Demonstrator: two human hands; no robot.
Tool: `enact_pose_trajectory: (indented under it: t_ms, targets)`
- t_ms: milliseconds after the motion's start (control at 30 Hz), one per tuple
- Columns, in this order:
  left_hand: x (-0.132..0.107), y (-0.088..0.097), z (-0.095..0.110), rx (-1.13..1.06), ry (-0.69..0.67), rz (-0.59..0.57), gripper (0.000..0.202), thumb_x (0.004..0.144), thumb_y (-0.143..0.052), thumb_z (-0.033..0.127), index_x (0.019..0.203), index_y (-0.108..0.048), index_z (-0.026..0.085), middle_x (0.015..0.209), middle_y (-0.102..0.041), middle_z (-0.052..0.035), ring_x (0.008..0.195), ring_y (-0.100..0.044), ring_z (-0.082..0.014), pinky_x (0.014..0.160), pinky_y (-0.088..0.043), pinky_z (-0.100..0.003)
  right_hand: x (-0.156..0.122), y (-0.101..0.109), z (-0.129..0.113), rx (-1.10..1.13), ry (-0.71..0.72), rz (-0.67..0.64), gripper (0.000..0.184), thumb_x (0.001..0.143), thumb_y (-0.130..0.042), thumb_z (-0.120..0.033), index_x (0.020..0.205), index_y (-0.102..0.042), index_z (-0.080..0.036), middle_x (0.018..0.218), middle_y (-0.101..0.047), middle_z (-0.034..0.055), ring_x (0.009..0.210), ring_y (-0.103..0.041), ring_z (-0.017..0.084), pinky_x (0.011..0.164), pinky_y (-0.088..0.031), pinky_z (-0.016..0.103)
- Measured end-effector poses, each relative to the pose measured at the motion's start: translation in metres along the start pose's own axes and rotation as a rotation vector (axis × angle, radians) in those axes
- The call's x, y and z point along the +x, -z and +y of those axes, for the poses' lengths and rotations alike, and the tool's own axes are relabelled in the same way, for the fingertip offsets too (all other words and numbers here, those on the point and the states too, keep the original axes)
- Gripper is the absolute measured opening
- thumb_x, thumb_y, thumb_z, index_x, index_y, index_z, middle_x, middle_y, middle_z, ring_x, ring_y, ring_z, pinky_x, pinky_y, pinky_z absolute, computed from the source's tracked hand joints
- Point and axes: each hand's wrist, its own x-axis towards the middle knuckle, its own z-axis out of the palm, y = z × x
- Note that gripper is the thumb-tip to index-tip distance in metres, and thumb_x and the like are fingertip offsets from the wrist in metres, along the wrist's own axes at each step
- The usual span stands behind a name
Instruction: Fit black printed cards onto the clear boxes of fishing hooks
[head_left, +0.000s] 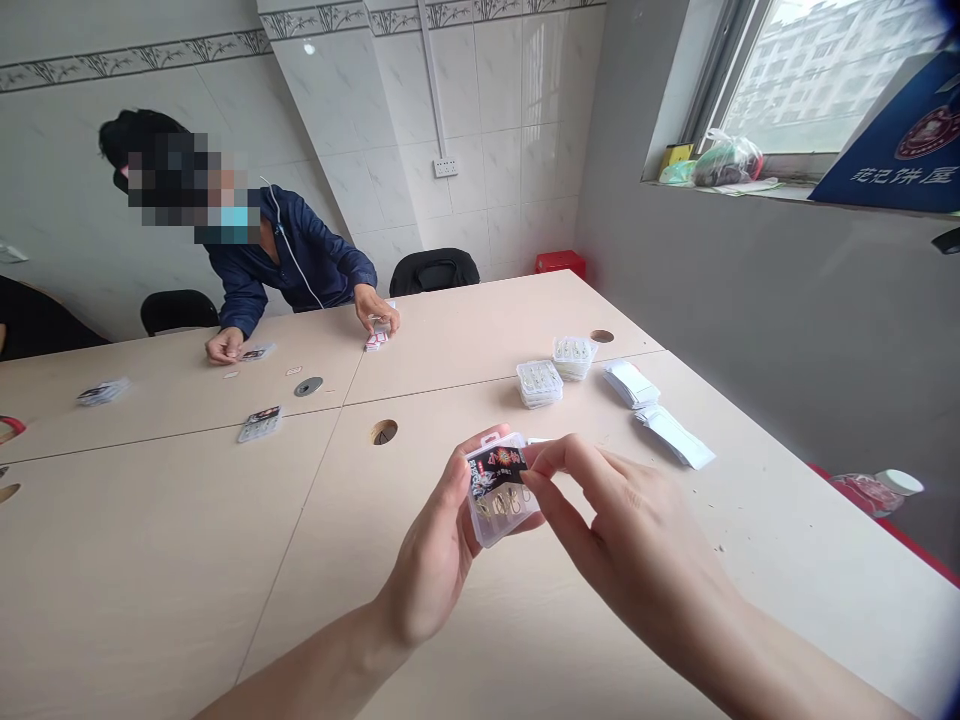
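Observation:
A clear plastic box of fish hooks [496,518] is held up over the table, tilted toward me, with metal hooks showing through its front. My left hand [439,540] is closed around it from the left and beneath, the thumb along its left edge. Across the upper part of the box lies a black printed label [496,470] with red and white marks. The thumb and forefinger of my right hand [600,500] pinch the label's right edge. A sliver of white behind those fingers is mostly hidden.
Stacked hook boxes [539,383] stand beyond my hands, beside piles of white cards [675,436]. A round cable hole [385,432] opens in the table [360,560]. Another labelled box [260,424] lies further left. Across the table, a person [300,240] handles small cards.

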Motion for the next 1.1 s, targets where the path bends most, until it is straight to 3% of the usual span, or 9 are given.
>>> enact_pose_trajectory:
  t_ms: [433,633,800,1100]
  targets:
    - [0.0,0.0,0.0,0.03,-0.028,-0.011,0.045,0.098,-0.036,0.05,0.134,-0.051,0.029,0.141,-0.053,-0.0045,0.133,-0.042,-0.0288,0.105,-0.041,-0.046,-0.002,0.001,0.0,0.034,-0.016,-0.027,0.012,0.096,-0.045,-0.022,0.085,-0.05,-0.022,0.076,-0.066,-0.0006,0.056,-0.052,0.014,0.052,-0.035,0.027]
    - [0.001,0.001,-0.001,0.024,-0.045,-0.02,0.046,0.098,-0.034,0.05,0.136,-0.049,0.029,0.139,-0.055,-0.0056,0.132,-0.044,-0.0307,0.104,-0.04,-0.049,0.002,0.004,0.002,0.205,-0.114,-0.076,0.013,0.096,-0.049,-0.028,0.085,-0.055,-0.024,0.084,-0.069,-0.0014,0.069,-0.061,0.017,0.052,-0.039,0.027]
    - [0.0,0.001,-0.002,0.018,-0.049,-0.033,0.046,0.099,-0.033,0.049,0.136,-0.049,0.029,0.137,-0.057,-0.0055,0.132,-0.045,-0.0287,0.104,-0.042,-0.045,0.006,0.002,0.006,0.392,-0.189,-0.096,0.012,0.088,-0.063,-0.032,0.082,-0.056,-0.024,0.086,-0.071,-0.0023,0.081,-0.064,0.018,0.063,-0.048,0.029]
    - [0.001,0.0,-0.001,0.034,-0.059,-0.03,0.045,0.099,-0.031,0.049,0.135,-0.05,0.031,0.141,-0.054,-0.0039,0.131,-0.045,-0.0266,0.1,-0.046,-0.041,0.01,0.002,0.008,0.547,-0.224,-0.048,0.012,0.084,-0.065,-0.018,0.087,-0.055,-0.024,0.084,-0.068,-0.0032,0.077,-0.066,0.013,0.068,-0.055,0.026]
